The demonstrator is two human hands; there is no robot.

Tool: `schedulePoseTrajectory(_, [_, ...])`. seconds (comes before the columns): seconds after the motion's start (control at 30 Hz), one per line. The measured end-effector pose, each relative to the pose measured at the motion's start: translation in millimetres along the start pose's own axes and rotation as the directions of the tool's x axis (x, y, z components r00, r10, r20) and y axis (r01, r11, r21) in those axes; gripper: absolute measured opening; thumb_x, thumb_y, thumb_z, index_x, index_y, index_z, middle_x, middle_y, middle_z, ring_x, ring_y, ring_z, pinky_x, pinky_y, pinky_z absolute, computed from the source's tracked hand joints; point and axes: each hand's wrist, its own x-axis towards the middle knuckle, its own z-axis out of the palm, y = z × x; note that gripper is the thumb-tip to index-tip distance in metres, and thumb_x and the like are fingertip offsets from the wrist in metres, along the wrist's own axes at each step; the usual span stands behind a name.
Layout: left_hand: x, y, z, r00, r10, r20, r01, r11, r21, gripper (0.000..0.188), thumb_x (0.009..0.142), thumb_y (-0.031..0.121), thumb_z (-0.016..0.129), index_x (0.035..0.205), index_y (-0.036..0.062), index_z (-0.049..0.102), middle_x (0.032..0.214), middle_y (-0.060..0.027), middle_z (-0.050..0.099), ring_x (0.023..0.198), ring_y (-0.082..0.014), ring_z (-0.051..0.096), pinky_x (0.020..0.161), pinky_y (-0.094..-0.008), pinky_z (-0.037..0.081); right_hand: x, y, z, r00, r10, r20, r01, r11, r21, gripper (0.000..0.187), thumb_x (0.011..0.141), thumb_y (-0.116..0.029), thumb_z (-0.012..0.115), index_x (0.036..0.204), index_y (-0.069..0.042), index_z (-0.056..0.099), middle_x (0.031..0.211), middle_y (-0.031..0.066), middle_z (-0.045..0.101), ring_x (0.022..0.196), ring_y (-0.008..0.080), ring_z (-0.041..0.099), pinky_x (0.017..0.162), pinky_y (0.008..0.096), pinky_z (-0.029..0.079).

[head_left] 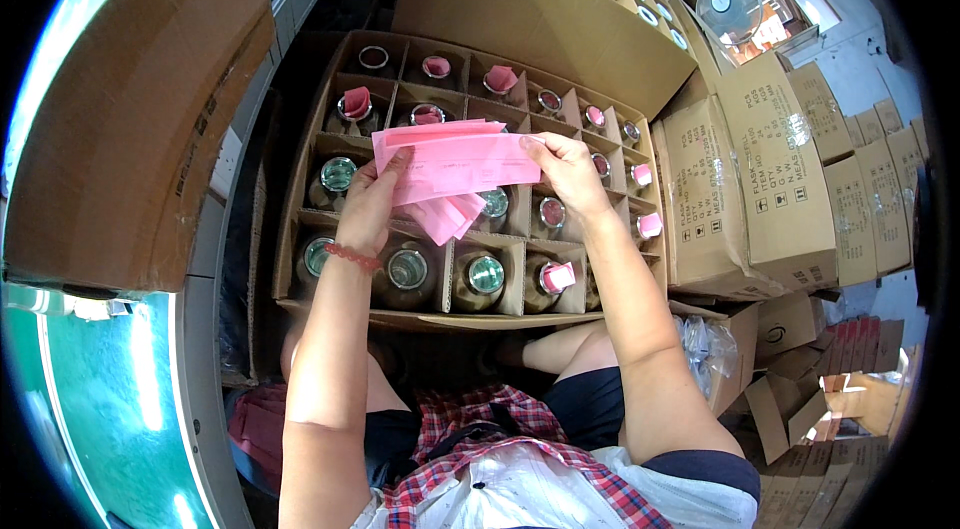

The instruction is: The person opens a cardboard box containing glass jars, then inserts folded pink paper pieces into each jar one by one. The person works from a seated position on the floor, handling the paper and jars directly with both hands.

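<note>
Both hands, left hand [372,197] and right hand [562,167], pinch a stack of pink paper slips [455,161] above the divided carton [300,219] of flasks [486,274]; separating one slip seems the step, needing a careful thumb slide.

paper slips [455,164] showing pink | box [300,219] showing brown | bottles [480,279] looking bronze, mouths glinting green-silver | bracelet [352,257] showing red | cloth [500,429] showing red-white plaid | shorts [590,404] looking dark navy
</note>
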Motion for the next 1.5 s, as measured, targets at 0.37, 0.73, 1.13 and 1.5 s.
schedulePoseTrajectory(0.37, [-3,-1,3,1.000,-0.015,0.001,0.015,0.998,0.061,0.027,0.081,0.022,0.071,0.096,0.0007,0.063,0.085,-0.0055,0.066,0.070,-0.0108,0.061,0.058,-0.0222,0.047,-8,-4,6,0.999,0.037,0.020,-0.037,0.999,0.034,0.016,0.087,-0.016,0.063,0.082,-0.001,0.061,0.073,-0.0015,0.060,0.065,0.0030,0.052,0.059,0.0190,0.044])
schedulePoseTrajectory(0.73, [-9,6,6,0.983,-0.149,0.109,0.160,0.982,-0.101,0.023,0.083,0.020,0.066,0.096,0.0008,0.060,0.074,-0.0066,0.065,0.051,-0.0117,0.057,0.040,-0.0221,0.043,-9,6,-3,1.000,0.005,0.027,-0.006,0.999,0.042,0.024,0.092,-0.025,0.057,0.082,-0.003,0.063,0.072,-0.0042,0.059,0.064,0.0011,0.050,0.058,0.0181,0.041])
schedulePoseTrajectory(1.13, [-5,0,4,0.998,0.010,0.057,-0.016,0.993,0.115,0.020,0.085,0.019,0.064,0.091,-0.0002,0.060,0.074,-0.0039,0.062,0.055,-0.0093,0.056,0.040,-0.0220,0.040,-13,8,5,0.976,-0.184,-0.117,0.137,0.934,-0.330,0.035,0.091,-0.025,0.058,0.070,0.002,0.059,0.057,-0.0008,0.052,0.057,0.0038,0.040,0.050,0.0239,0.035])
schedulePoseTrajectory(1.5, [-13,9,11,0.998,-0.030,0.057,0.018,0.979,0.205,0.028,0.083,0.024,0.067,0.093,-0.0017,0.059,0.075,-0.0048,0.062,0.056,-0.0091,0.056,0.040,-0.0208,0.041,-14,6,16,0.958,-0.243,-0.153,0.172,0.913,-0.370,0.038,0.091,-0.022,0.058,0.063,0.002,0.051,0.053,-0.0012,0.041,0.053,0.0040,0.035,0.045,0.0244,0.031])
